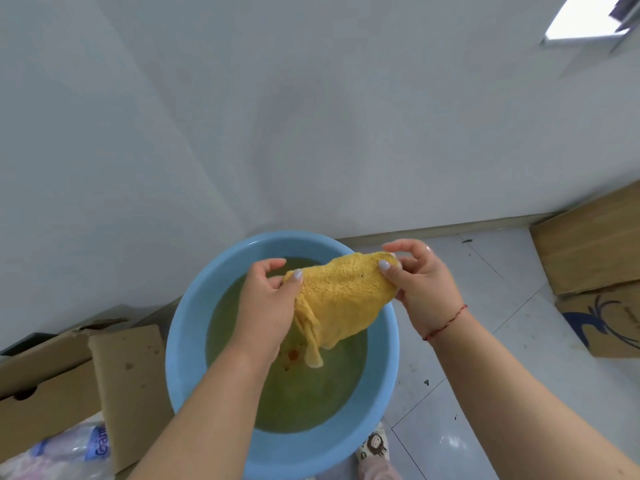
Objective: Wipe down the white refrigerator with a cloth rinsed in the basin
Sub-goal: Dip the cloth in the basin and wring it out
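You're mid-rinse: both hands, left (266,299) and right (420,282), pinch the cloth (341,292) over the basin (183,358). Fridge wiping's all ahead, looks like.

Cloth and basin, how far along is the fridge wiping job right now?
Done: the yellow cloth looks wet. In hand: the left hand and right hand each grip an end, holding it above the murky water in the blue basin, its corner hanging down. Left: wringing and wiping; whether any wiping is done I cannot tell.
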Tool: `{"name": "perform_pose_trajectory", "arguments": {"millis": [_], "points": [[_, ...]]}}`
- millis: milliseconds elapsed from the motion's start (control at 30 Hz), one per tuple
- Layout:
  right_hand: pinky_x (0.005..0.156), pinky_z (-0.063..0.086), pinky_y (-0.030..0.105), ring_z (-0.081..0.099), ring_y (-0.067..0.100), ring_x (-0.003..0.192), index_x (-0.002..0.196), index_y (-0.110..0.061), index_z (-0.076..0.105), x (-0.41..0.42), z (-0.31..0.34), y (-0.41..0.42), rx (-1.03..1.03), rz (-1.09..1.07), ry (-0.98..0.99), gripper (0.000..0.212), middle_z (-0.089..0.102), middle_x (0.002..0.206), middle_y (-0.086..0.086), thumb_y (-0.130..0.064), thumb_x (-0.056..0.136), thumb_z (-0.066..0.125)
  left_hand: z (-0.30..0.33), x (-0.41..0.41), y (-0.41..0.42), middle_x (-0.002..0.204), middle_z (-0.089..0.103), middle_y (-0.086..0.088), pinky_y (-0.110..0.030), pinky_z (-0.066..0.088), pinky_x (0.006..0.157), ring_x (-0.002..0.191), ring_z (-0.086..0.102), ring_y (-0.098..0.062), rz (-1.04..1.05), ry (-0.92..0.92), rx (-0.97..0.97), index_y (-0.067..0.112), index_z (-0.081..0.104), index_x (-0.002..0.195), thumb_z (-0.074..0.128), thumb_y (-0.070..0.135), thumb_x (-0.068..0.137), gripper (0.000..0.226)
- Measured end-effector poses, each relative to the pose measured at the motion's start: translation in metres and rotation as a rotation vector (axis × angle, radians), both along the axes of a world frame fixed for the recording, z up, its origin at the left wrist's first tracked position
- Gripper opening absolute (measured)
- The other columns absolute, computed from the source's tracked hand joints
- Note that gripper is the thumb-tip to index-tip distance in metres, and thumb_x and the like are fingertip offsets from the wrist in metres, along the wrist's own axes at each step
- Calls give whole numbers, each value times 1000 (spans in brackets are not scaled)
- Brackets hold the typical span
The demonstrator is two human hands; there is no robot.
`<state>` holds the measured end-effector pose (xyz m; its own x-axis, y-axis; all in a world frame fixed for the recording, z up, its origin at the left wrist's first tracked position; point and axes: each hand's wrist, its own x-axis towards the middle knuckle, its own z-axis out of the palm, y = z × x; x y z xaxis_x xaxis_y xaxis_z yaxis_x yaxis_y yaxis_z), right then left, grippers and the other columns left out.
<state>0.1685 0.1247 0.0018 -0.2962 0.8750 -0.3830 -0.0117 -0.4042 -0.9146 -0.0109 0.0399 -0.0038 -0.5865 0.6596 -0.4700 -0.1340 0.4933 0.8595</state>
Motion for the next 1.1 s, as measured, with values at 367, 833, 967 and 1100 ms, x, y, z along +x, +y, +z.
{"name": "perform_pose_trajectory", "arguments": {"millis": [367,833,967,1100], "points": [[78,34,17,48,15,92,109,-19,67,20,20,29,628,265,-850,41,47,103,-2,-8,71,78,39,-8,49,95,69,6,-21,53,74,84,65,-9,-592,253,3,30,67,100,80,11,77,33],[89,47,37,50,21,103,117,-22,61,30,-65,-3,680,860,-1047,38,56,110,0,-41,85,65,-57,-1,73,117,54,-2,-25,36,92,113,51,-21,-889,647,-170,18,66,111,57,6,93,23],[96,39,23,42,13,115,130,-29,52,29,-72,-1,590,699,-1023,42,51,121,-7,-45,92,55,-71,9,62,149,35,0,-35,30,112,139,30,-22,-832,691,-231,24,45,143,48,10,99,46],[109,28,26,32,16,132,147,-22,31,21,-75,14,522,601,-1048,66,36,144,-2,-43,90,58,-74,31,61,163,-2,10,-42,6,120,150,-2,-21,-1076,962,-197,38,10,154,47,9,94,76]]}}
